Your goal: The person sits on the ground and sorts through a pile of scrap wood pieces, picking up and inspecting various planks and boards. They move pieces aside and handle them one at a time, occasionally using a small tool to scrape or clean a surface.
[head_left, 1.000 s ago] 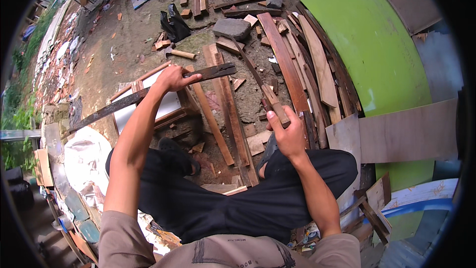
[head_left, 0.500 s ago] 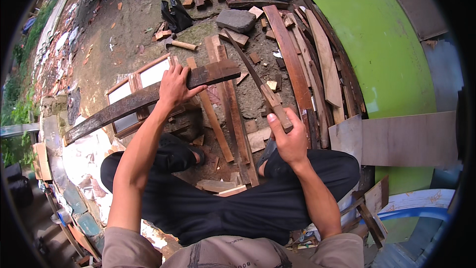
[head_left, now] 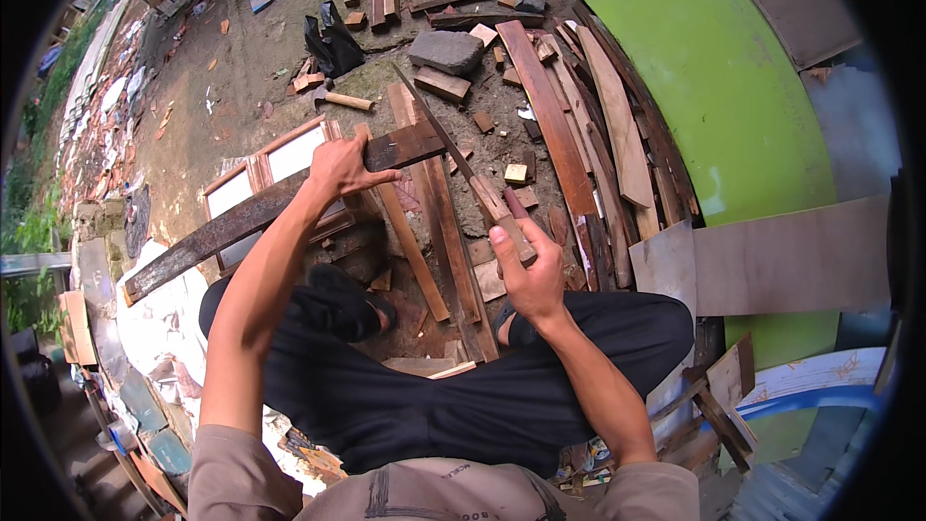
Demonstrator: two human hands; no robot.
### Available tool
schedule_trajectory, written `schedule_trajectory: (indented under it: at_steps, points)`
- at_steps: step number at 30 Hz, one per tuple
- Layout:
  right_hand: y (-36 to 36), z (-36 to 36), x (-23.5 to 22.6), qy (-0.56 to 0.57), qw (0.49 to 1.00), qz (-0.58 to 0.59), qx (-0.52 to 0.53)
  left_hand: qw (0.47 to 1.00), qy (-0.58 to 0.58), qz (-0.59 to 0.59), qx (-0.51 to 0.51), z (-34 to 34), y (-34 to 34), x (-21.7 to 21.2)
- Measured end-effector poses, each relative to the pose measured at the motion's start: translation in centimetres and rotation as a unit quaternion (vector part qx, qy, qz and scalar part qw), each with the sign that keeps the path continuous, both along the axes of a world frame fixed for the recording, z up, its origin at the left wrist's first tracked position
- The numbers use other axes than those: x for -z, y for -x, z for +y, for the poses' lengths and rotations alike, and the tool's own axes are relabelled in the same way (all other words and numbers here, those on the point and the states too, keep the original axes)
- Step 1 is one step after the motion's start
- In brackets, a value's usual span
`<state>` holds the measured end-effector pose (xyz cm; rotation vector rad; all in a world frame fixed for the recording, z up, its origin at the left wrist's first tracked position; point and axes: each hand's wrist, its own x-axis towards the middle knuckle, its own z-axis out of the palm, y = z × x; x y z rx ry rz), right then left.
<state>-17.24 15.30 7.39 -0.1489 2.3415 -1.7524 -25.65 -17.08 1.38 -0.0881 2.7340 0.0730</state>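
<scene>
My left hand [head_left: 340, 169] is closed over a long dark wooden plank [head_left: 227, 230], its thumb stretched along the right side. The plank slants from low at the left up to its cut-looking right end. In my right hand [head_left: 531, 270] is the wooden handle of a handsaw [head_left: 457, 156], fingers wrapped round it. The saw's narrow dark blade, seen almost edge-on, points up and away. It passes beside the plank's right end; whether it touches the wood I cannot tell. Below the plank stands a wooden frame with white panels [head_left: 294, 152], partly hidden by my left hand and the plank.
Long boards [head_left: 550, 116] are piled at the right beside a green panel [head_left: 714, 87]. A hammer [head_left: 342, 99], a black plastic bag [head_left: 333, 43] and a grey stone block [head_left: 447, 53] lie farther off. Narrow strips [head_left: 449, 232] lie between my feet.
My right hand has moved left and slightly down with the handsaw, bringing the blade up to the plank's right end. My left hand stays on the plank. The whole view has shifted slightly.
</scene>
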Motion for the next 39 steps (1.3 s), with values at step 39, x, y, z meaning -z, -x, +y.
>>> schedule_trajectory:
  at_steps: [39]
  points:
    - [-0.6,3.1,3.0,0.064,0.994,0.036,0.084,0.913,0.028,0.406,-0.032,3.6,-6.7,2.2]
